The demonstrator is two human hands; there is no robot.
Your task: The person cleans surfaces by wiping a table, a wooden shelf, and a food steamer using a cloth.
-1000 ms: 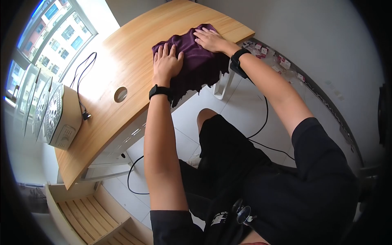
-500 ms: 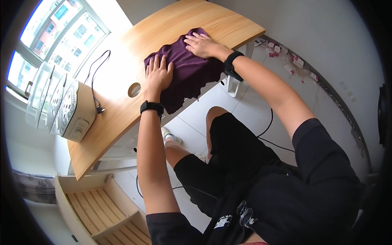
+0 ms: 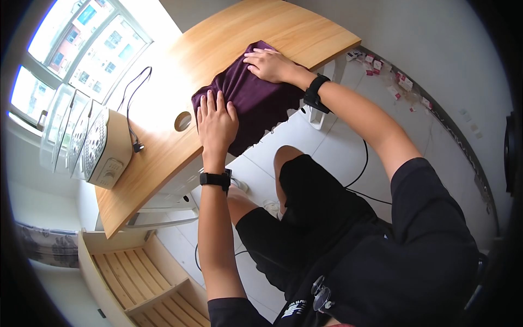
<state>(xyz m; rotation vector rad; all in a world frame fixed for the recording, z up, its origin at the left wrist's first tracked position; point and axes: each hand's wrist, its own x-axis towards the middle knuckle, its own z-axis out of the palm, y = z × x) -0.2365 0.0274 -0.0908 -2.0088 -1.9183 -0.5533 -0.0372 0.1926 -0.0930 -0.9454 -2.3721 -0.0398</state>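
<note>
A dark purple cloth (image 3: pixel 256 106) lies wrinkled on the wooden table (image 3: pixel 212 41), its ragged lower side hanging over the front edge. My left hand (image 3: pixel 217 121) rests flat on the cloth's left part, fingers stretched out toward the far side. On the upper right part of the cloth lies my right hand (image 3: pixel 268 65), palm down with its fingers extended. Both hands are open and grip nothing. Folds run across the fabric between them. A black band circles each wrist.
A food steamer (image 3: pixel 109 150) with clear stacked tiers stands at the table's left end, its black power cord (image 3: pixel 131 109) beside it. A round hole (image 3: pixel 183 121) pierces the tabletop. Below left is a slatted wooden bed frame (image 3: pixel 131 278). Small boxes (image 3: pixel 376 65) litter the floor by the wall.
My left hand has slid nearer to me and a little right over the cloth. The fabric between the hands shows longer, straighter folds. My right hand stays at the upper right part.
</note>
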